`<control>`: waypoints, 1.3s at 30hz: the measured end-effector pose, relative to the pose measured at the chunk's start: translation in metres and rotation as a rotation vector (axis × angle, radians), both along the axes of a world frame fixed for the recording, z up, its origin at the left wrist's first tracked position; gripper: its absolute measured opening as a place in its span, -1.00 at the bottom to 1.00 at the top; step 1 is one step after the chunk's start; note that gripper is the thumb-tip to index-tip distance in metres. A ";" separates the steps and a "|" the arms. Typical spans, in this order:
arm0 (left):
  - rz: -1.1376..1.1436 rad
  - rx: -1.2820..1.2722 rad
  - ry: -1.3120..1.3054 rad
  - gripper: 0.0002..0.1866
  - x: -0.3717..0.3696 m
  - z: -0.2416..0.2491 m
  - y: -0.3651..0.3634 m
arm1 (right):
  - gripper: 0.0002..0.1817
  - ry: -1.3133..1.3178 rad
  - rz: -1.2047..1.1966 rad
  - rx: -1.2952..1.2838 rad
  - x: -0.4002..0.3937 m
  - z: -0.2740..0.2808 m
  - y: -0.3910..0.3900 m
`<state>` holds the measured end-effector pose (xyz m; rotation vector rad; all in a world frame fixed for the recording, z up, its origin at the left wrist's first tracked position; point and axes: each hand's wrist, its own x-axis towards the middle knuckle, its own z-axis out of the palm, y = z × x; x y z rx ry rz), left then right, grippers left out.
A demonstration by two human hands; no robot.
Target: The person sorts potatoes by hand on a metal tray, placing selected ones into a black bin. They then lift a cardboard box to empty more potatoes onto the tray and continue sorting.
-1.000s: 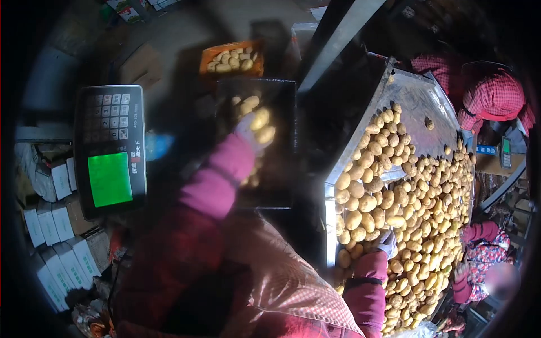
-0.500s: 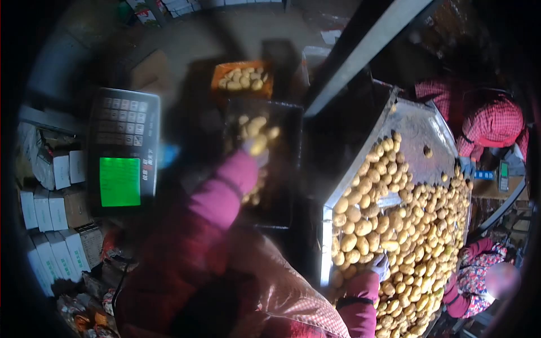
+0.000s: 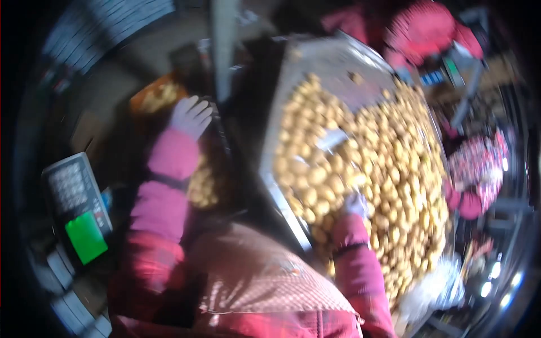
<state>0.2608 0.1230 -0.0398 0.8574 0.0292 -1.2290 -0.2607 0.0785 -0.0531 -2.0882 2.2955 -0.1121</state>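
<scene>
Frame blurred by motion. Metal tray (image 3: 338,59), centre to right of frame, angular rim, shiny bare sheet at its top end; the rest heaped with potatoes (image 3: 389,169), pale yellow, smooth-skinned, rounded to oval. A dark bin (image 3: 217,141) left of the tray holds a smaller lot of the same potatoes, seen low beside the left sleeve. An orange crate (image 3: 152,96), upper left, also holds potatoes, blurred.

Left hand (image 3: 191,116), in a pale glove, upper left of centre, lies over the bin's near edge; fingers spread, nothing seen in them. Pink sleeve runs down from it.

Right hand (image 3: 356,204), also pale-gloved, at the tray's lower left edge, down among the potatoes; fingers too blurred and sunk in the heap to tell their state.

Scale (image 3: 79,205), lower left: grey keypad, green lit screen. White boxes stacked below it.

Other people in red checked clothing at the top right (image 3: 428,34) and right edge (image 3: 479,174) of the tray.
</scene>
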 end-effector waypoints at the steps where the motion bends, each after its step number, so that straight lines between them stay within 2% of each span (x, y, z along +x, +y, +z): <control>1: -0.122 0.012 -0.041 -0.61 -0.026 0.005 -0.006 | -0.59 0.037 0.003 0.037 0.007 0.009 0.002; 2: -0.222 0.017 -0.098 -0.66 -0.044 0.012 -0.011 | -0.56 0.056 -0.001 0.035 0.009 0.010 0.003; 4: -0.581 -0.246 0.137 -0.79 -0.084 0.013 -0.025 | -0.53 0.062 -0.045 0.183 0.014 0.020 -0.001; 6: -0.616 0.146 -0.142 -0.79 -0.147 0.041 -0.029 | -0.53 -0.044 0.015 0.164 0.013 0.028 0.001; 8: -0.643 -0.102 -0.520 -0.70 -0.196 0.060 -0.005 | -0.57 -0.247 0.209 0.116 -0.008 0.021 0.002; 10: -0.898 -0.121 -0.797 -0.56 -0.225 0.033 -0.016 | -0.60 -0.436 0.315 0.043 -0.018 0.028 0.014; 11: -0.906 -0.121 -0.806 -0.56 -0.239 0.042 -0.025 | -0.60 -0.337 0.457 -0.045 -0.027 0.027 0.025; 12: -1.047 -0.203 -1.296 -0.54 -0.252 0.053 -0.036 | -0.60 -0.234 0.599 -0.135 -0.037 0.026 0.040; 13: -1.153 -0.290 -1.800 -0.51 -0.259 0.060 -0.046 | -0.58 -0.236 0.589 -0.060 -0.033 0.043 0.056; 14: -1.152 -0.294 -1.818 -0.51 -0.262 0.043 -0.050 | -0.54 -0.348 0.599 0.117 -0.031 0.067 0.063; 16: -0.812 -0.477 -2.254 -0.51 -0.267 -0.018 -0.055 | -0.50 -0.272 0.672 0.144 -0.032 0.072 0.081; 17: -1.034 -0.339 -2.217 -0.47 -0.274 -0.020 -0.067 | -0.50 -0.288 0.656 0.139 -0.032 0.070 0.083; 18: -1.060 -0.353 -2.224 -0.47 -0.279 -0.022 -0.073 | -0.49 -0.347 0.620 0.191 -0.034 0.067 0.089; 20: -1.288 -0.043 -2.168 -0.40 -0.292 -0.005 -0.082 | -0.49 -0.415 0.579 0.246 -0.037 0.068 0.094; 21: -1.580 0.339 -1.954 -0.36 -0.304 0.013 -0.100 | -0.49 -0.460 0.536 0.306 -0.036 0.073 0.089; 22: -1.588 0.344 -1.961 -0.36 -0.298 0.002 -0.093 | -0.50 -0.503 0.496 0.365 -0.035 0.080 0.081; 23: -1.438 0.013 -1.157 -0.38 -0.284 -0.016 -0.081 | -0.52 -0.508 0.519 0.405 -0.031 0.096 0.069; 24: -1.155 -0.256 -0.381 -0.40 -0.278 -0.025 -0.077 | -0.52 -0.512 0.517 0.400 -0.025 0.096 0.061; 25: -1.152 -0.259 -0.383 -0.40 -0.283 -0.018 -0.080 | -0.54 -0.435 0.535 0.180 -0.020 0.096 0.054; 26: -1.305 -0.100 -1.128 -0.40 -0.291 -0.001 -0.084 | -0.55 -0.353 0.553 -0.039 -0.014 0.097 0.045; 27: -1.348 0.111 -1.884 -0.40 -0.295 0.016 -0.084 | -0.55 -0.349 0.562 -0.037 -0.009 0.093 0.034; 28: -1.342 0.121 -1.875 -0.40 -0.294 0.038 -0.079 | -0.56 -0.330 0.605 -0.054 -0.003 0.084 0.022; 30: -1.361 0.160 -1.238 -0.41 -0.281 0.078 -0.071 | -0.57 -0.312 0.661 -0.074 0.012 0.066 0.001; 31: -1.306 -0.379 -1.368 -0.40 -0.257 0.060 -0.051 | -0.57 -0.283 0.619 0.054 0.020 0.057 -0.008; 32: -1.290 -0.368 -1.373 -0.40 -0.255 0.056 -0.041 | -0.58 -0.251 0.579 0.179 0.031 0.057 -0.016; 33: -1.094 -0.136 -0.842 -0.46 -0.254 0.054 -0.036 | -0.59 -0.154 0.521 0.311 0.042 0.062 -0.023; 34: -0.855 0.067 -0.318 -0.51 -0.255 0.057 -0.033 | -0.59 -0.152 0.540 0.304 0.050 0.069 -0.033; 35: -0.755 -0.022 0.025 -0.53 -0.260 0.077 -0.027 | -0.59 -0.070 0.537 0.332 0.056 0.073 -0.037; 37: -0.609 0.029 0.471 -0.50 -0.249 0.063 -0.022 | -0.62 0.017 0.541 0.362 0.063 0.065 -0.044; 38: -0.544 0.037 0.659 -0.46 -0.249 0.063 -0.015 | -0.67 -0.030 0.522 0.361 0.063 0.060 -0.048; 39: -0.559 -0.010 0.795 -0.43 -0.242 0.037 -0.011 | -0.69 -0.112 0.549 0.261 0.057 0.053 -0.046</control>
